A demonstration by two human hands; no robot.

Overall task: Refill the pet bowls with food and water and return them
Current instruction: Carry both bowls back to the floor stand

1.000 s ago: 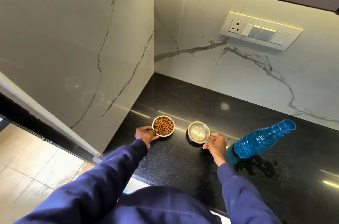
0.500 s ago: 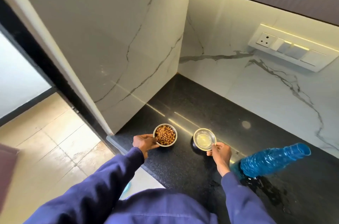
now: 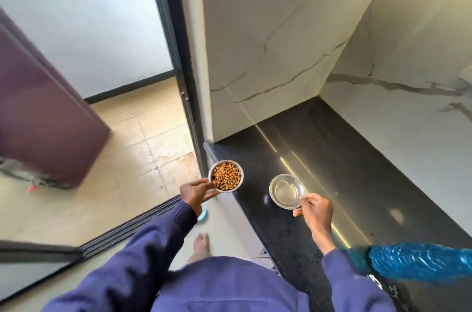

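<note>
My left hand (image 3: pixel 196 193) grips the near rim of a small steel bowl (image 3: pixel 226 175) full of brown kibble, held in the air at the left end of the black counter (image 3: pixel 357 171). My right hand (image 3: pixel 315 210) pinches the near rim of a second steel bowl (image 3: pixel 286 191) holding clear water, lifted just above the counter. Both bowls sit level.
A blue plastic bottle (image 3: pixel 419 262) leans on the counter at the right. White marble walls enclose the counter corner. To the left lie a doorway with a dark frame (image 3: pixel 184 81), beige floor tiles and a purple cabinet (image 3: pixel 43 117). A light-blue object (image 3: pixel 203 214) and my bare foot (image 3: pixel 201 246) are on the floor.
Both bowls have been lifted off the counter and carried left toward its end. My view has swung left, bringing the doorway, floor and purple cabinet into sight.
</note>
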